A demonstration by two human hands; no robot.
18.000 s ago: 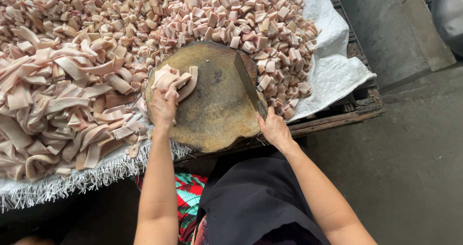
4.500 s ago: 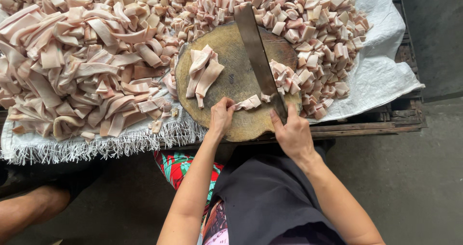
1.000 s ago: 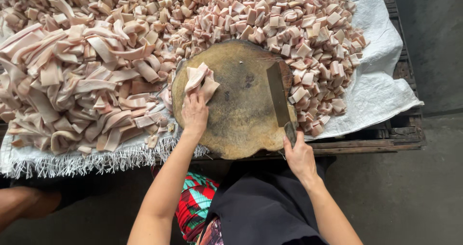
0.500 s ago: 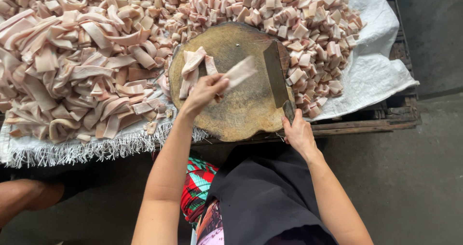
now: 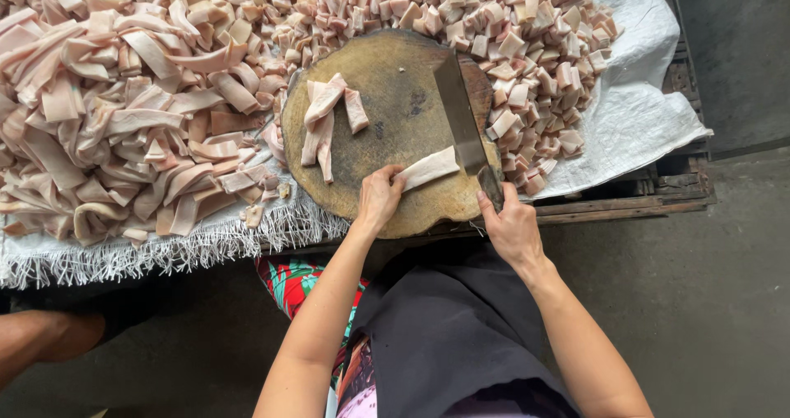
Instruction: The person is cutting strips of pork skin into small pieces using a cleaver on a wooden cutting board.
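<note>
1. Now, far left: a big heap of long pale-pink meat strips (image 5: pixel 123 113) lies on the white woven sack with a frayed edge (image 5: pixel 164 249), uncut.
2. Next, on the round brown wooden chopping block (image 5: pixel 387 113), a small bunch of spare strips (image 5: pixel 327 122) waits near the left rim.
3. Centre: the left hand (image 5: pixel 377 200) has its fingers curled down, pinning 1 flat pale strip of meat (image 5: pixel 428 169) to the block, near the front edge.
4. Just right of it, the broad steel cleaver (image 5: pixel 459 122) stands with its blade touching that strip's right end; the right hand (image 5: pixel 512 229) is closed around the handle.
5. Far right: a mound of small pink cut cubes (image 5: pixel 527 64) is piled against the block.
6. By my reading, this is the slicing step: the strip is lined up, and cutting it calls for keeping the left fingertips clear of the blade.
</note>
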